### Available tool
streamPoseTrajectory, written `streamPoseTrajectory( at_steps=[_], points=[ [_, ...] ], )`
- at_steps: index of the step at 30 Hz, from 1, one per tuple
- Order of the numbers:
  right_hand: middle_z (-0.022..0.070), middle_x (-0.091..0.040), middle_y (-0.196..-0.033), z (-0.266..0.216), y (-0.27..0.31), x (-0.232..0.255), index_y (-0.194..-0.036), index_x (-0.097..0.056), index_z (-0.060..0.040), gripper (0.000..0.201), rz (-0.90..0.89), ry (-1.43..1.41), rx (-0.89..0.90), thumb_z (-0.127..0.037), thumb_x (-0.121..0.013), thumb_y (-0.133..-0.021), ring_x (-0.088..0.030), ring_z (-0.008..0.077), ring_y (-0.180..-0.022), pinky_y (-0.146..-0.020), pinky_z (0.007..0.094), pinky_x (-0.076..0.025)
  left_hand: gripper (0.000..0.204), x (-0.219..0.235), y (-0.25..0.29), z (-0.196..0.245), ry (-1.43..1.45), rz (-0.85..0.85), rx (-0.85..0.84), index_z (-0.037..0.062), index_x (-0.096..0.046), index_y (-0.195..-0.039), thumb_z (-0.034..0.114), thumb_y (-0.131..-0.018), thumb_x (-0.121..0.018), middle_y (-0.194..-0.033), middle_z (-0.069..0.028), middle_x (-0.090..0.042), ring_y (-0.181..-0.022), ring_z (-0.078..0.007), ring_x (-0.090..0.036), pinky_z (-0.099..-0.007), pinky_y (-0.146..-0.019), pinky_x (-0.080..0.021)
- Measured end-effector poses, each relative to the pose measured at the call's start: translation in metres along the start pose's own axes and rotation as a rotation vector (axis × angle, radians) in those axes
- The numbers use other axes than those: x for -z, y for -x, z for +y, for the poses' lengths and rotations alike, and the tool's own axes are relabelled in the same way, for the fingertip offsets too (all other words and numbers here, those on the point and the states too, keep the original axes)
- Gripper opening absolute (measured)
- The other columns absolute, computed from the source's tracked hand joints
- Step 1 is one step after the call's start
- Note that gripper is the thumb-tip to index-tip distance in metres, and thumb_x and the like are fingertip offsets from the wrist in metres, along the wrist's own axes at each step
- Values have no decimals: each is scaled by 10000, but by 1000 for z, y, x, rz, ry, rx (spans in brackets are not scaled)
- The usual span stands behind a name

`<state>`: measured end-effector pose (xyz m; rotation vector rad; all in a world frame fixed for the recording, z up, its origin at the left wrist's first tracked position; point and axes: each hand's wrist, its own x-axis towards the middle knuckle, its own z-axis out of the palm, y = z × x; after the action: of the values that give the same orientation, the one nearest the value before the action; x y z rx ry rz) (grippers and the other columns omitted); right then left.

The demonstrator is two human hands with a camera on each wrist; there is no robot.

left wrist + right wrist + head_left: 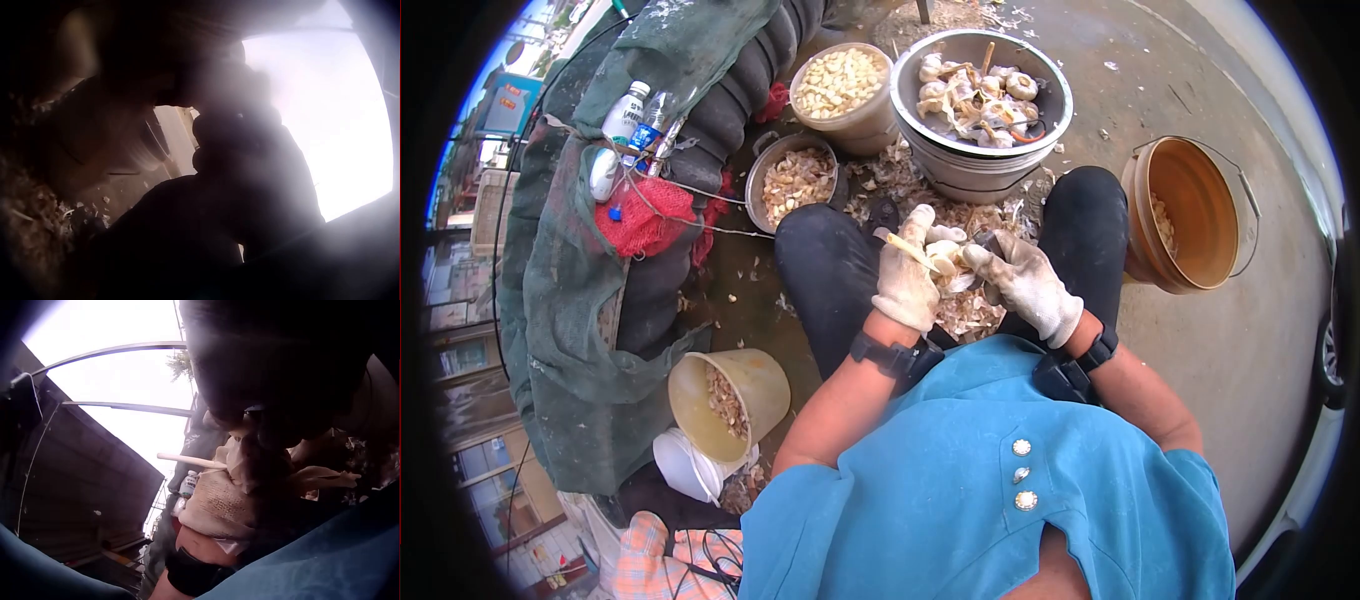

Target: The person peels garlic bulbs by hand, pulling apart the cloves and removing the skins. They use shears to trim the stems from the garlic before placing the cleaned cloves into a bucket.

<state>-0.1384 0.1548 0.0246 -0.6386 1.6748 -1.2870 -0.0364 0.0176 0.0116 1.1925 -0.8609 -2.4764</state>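
In the head view, my gloved left hand point(907, 272) holds pale garlic point(945, 258), with a long stalk point(910, 248) lying across the fingers. My gloved right hand point(1034, 284) meets it from the other side, thumb and fingertips curled at the garlic; something dark shows by those fingers, too unclear to name. The right wrist view has the left glove point(219, 501) with the stalk point(190, 460) sticking out sideways, while the nearer hand is in deep shadow. Only dark shapes of fingers appear in the left wrist view.
Garlic bulbs fill a metal basin point(906, 117) on a bucket ahead. Peeled cloves fill a tub point(828, 122); a pot point(757, 190) of garlic pieces stands nearer. An orange bucket point(1210, 215) is at right, a tilted pale bucket point(765, 390) at left. Skins litter the ground between the knees.
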Motion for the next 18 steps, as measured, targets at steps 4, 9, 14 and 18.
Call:
streamPoseTrajectory(
  at_steps=[4, 9, 14, 18],
  points=[
    [-21, -588, -673, -8, 4, 3, -927, -615, -92, 377, -115, -478, -235, -455, -526, -983, -475, 30, -516, -426, 176, -330, 320, 7, 5, 5, -77, -176, -125, -41, -562, -1107, 250, -974, -547, -870, -125, -662, -726, -200, -652, -300, -623, -539],
    [-18, -592, -692, -10, 7, 3, -943, -614, -88, 371, -117, -523, -197, -442, -514, -992, -487, 30, -530, -416, 171, -332, 359, 22, -3, -13, -343, -304, -463, -12, -462, -1281, 133, -967, -557, -1001, -137, -657, -799, -195, -659, -299, -690, -553],
    [3, -623, -826, -22, 8, 11, -1035, -592, -63, 247, -104, -319, -78, -287, -638, -944, -503, 35, -638, -535, 186, -398, 375, 18, -8, -2, 2, -177, -44, 17, -476, -1281, 157, -952, -591, -960, -134, -658, -798, -189, -655, -303, -702, -551],
    [25, -610, -876, -1, 4, 6, -1095, -576, 5, 380, 7, 52, 238, -300, -695, -903, -534, 75, -847, -741, 253, -467, 341, 25, -9, -23, -450, -336, -607, 9, -524, -1216, 230, -964, -585, -918, -110, -653, -771, -180, -640, -304, -693, -542]
  ],
)
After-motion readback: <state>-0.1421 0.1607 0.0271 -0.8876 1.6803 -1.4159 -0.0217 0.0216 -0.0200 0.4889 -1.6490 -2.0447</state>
